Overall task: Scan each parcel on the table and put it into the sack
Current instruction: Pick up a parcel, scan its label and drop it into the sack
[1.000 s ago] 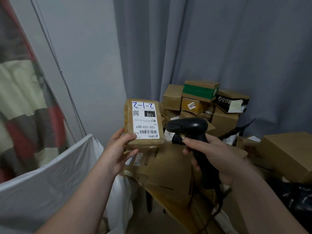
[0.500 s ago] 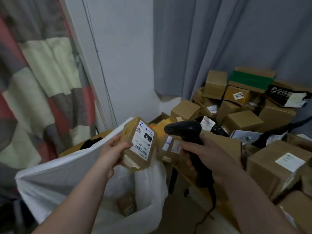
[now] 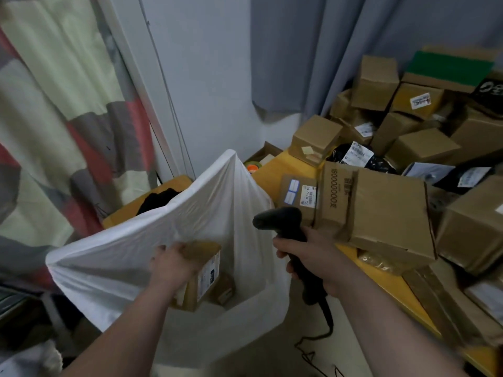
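Along the right side, a yellow wooden table point(image 3: 273, 172) carries a heap of parcels point(image 3: 424, 142), mostly plain brown cardboard cubes with white labels, plus a few glossy black mailer bags. Behind them hangs a grey curtain point(image 3: 313, 50) in soft vertical folds, and on the far left a patchwork cloth point(image 3: 54, 104) of cream, grey and red blocks. Just beside the table's near corner stands the sack point(image 3: 117, 268), white, thin and creased, its rim pulled up into a peak and its mouth gaping. A large flat carton point(image 3: 386, 213) with torn tape overhangs the table edge.

Both forearms are bare. The left arm slants up into the sack's mouth. The left hand point(image 3: 174, 263) is turned palm down, its fingers curved over the top of a brown box-shaped parcel point(image 3: 204, 276), which sits inside the sack with its white label facing right. Blur softens the grip. The right hand point(image 3: 313, 257) is wrapped round the handle of a matt black scanner point(image 3: 283, 219), whose head points left above the sack's rim. Its thin cable point(image 3: 328, 319) dangles below. Deeper in the sack lies a smaller brown parcel point(image 3: 225, 291).
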